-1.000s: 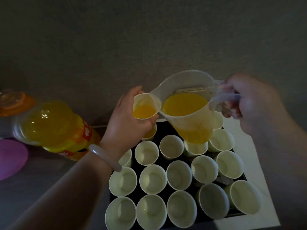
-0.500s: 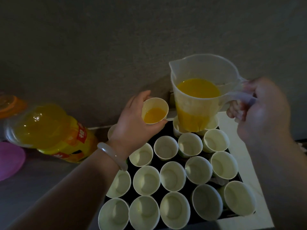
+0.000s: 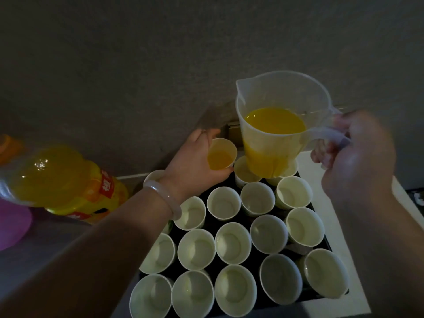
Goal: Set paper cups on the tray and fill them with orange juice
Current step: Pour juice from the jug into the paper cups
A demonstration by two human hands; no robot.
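Observation:
My left hand (image 3: 195,161) grips a paper cup (image 3: 221,154) part full of orange juice, low at the far left corner of the black tray (image 3: 321,293). My right hand (image 3: 358,154) holds the handle of a clear plastic jug (image 3: 277,125), upright and about half full of juice, above the tray's far row. Several empty white paper cups (image 3: 231,245) stand packed together on the tray. A pale bangle (image 3: 164,198) circles my left wrist.
A large orange juice bottle (image 3: 66,182) lies close to the camera at the left. A purple round lid or plate (image 3: 11,223) sits at the left edge. The tray rests on a white surface (image 3: 358,301) against a dark wall (image 3: 160,65).
The jug has tipped back upright and lifted away to the right. My left hand has lowered the filled cup toward the tray's far left corner.

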